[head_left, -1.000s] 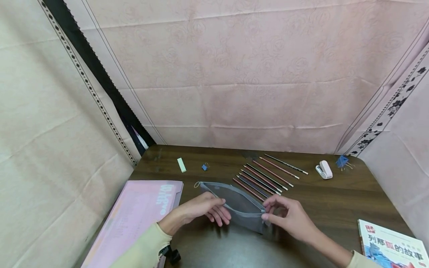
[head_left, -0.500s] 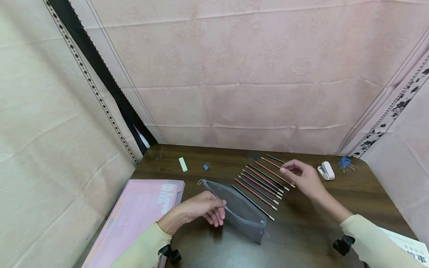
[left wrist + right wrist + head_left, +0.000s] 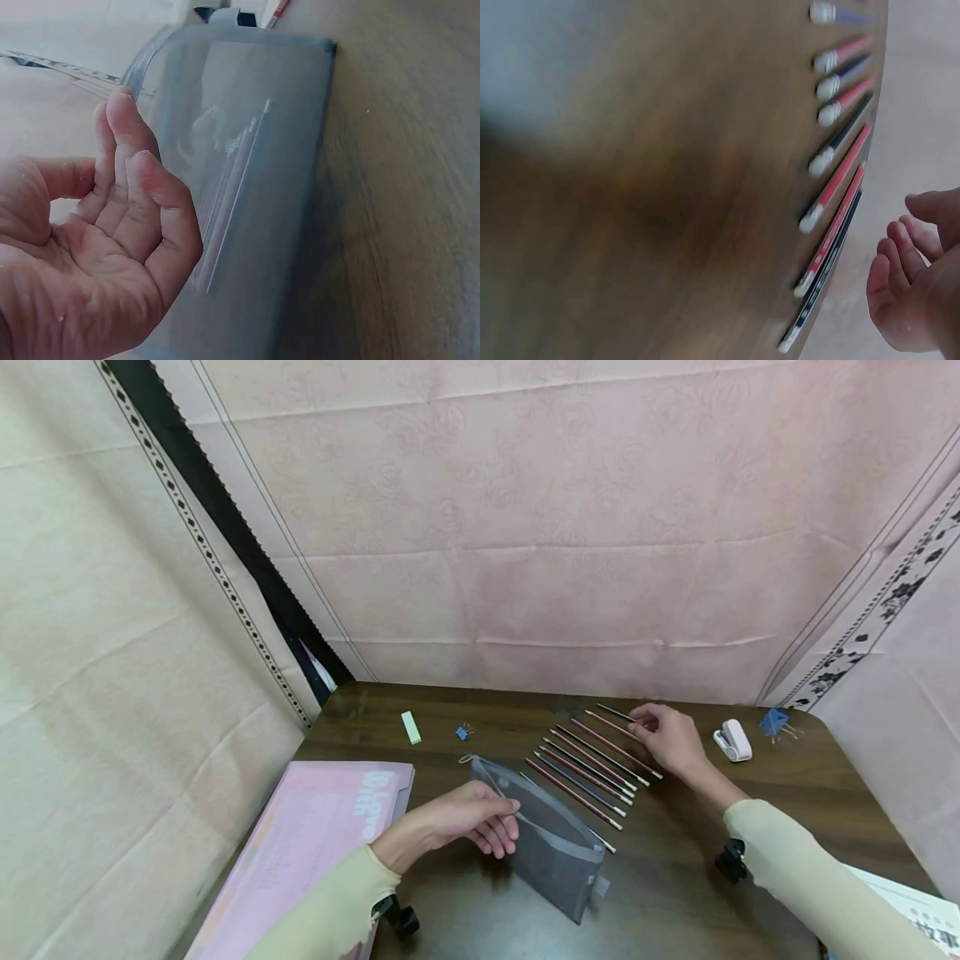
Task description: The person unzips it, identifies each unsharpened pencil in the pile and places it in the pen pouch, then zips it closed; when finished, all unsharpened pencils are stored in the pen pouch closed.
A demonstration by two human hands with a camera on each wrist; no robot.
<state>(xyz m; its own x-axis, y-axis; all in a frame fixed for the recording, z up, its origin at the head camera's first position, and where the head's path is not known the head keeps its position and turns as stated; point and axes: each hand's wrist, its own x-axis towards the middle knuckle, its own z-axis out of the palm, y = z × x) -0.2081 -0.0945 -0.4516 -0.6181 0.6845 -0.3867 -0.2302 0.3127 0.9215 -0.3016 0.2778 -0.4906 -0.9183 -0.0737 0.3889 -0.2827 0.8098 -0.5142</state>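
Observation:
In the head view my left hand [image 3: 472,820] pinches the rim of a grey see-through zip pouch [image 3: 551,868], holding its mouth apart. Pencil-like lines show through the pouch wall [image 3: 300,150] in the left wrist view; whether inside or behind cannot be told. Several pencils [image 3: 576,795], dark red, black and blue with white ends, lie slanted in a row beyond it; the pouch partly covers the nearest. My right hand [image 3: 667,739] hovers over the farthest pencil, a black one [image 3: 821,274], fingers loosely bent. The right wrist view shows a gap between fingers and pencils.
A pink folder [image 3: 315,835] lies at left, a pale green strip [image 3: 410,727] and small blue binder clip [image 3: 462,733] at the back. A white stapler [image 3: 732,741] and larger blue clip [image 3: 775,722] stand back right. A book [image 3: 918,906] lies front right, partly behind my sleeve.
My right hand has left the pouch's zip end and moved up to the far pencils, then slightly farther back. My left hand has shifted the pouch a little right and tilted it up.

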